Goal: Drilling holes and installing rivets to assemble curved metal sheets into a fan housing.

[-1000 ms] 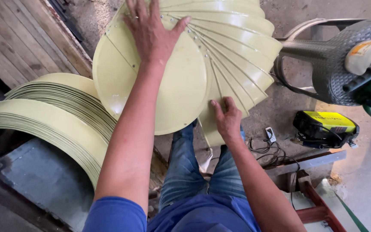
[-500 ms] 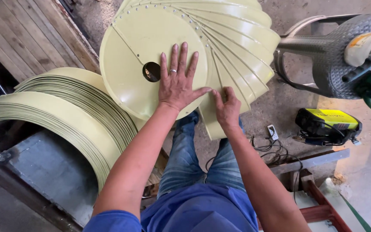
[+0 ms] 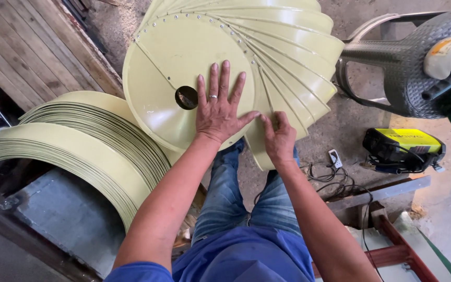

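Hands flat on a fanned disc stack

Discs of pale yellow-green metal lie fanned out over the person's lap, and the top disc faces up with a dark round hole near its middle and a row of small rivets along its upper rim. The left hand lies flat on this disc just right of the hole, fingers spread wide and pointing away from the body, a ring on one finger; it grips nothing, only presses down with the palm. The right hand sits just beside it, at the lower right edge of the top disc where the fanned discs beneath stick out. Its fingers are curled in on that edge and the thumb touches the left hand's thumb; whether it pinches an edge or only rests on it cannot be told.

To the left, a second pile of curved sheets of the same colour leans in a thick arc, near the top disc's lower left rim. Wooden planks lie beyond it. On the right stand a dark woven chair and, on the concrete floor, a yellow-and-black machine with loose cables near it. Blue jeans show below the discs.
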